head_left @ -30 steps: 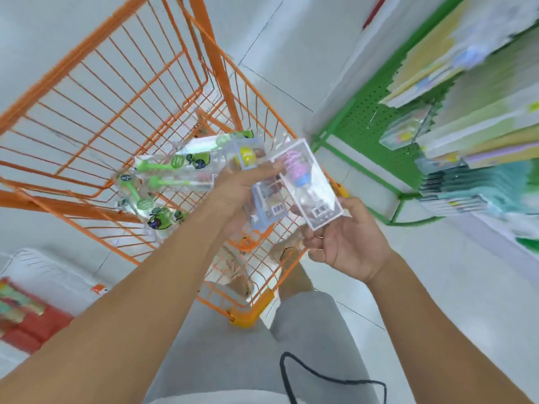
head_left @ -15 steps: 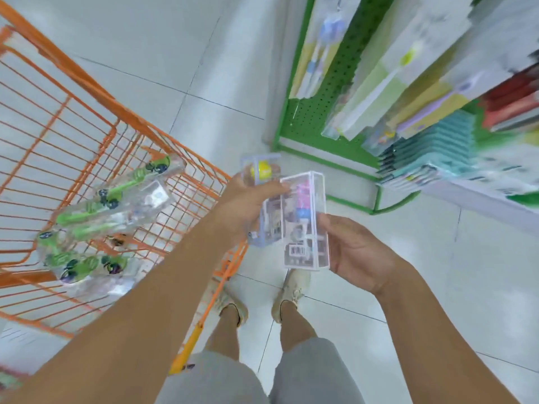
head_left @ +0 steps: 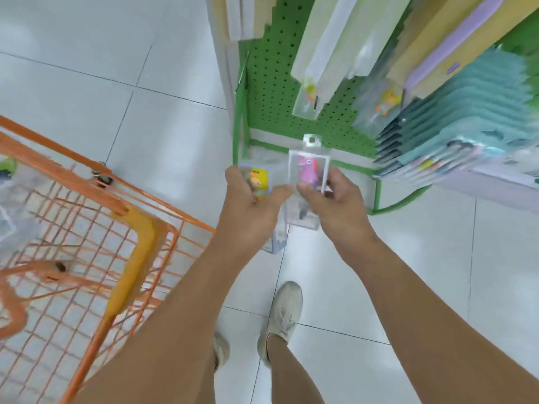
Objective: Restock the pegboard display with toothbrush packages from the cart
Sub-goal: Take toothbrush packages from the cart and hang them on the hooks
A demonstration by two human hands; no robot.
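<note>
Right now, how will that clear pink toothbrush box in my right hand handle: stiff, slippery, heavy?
The pink box probably holds its shape: its edges look straight under the right hand. Likely light, since it appears mostly empty space. The glossy clear plastic could be slippery, so hold it by the edges.

Two hands (head_left: 256, 205) (head_left: 335, 199), two clear toothbrush packages (head_left: 261, 179) (head_left: 309, 173), one orange cart (head_left: 96, 228), one green pegboard (head_left: 274, 91).
</note>
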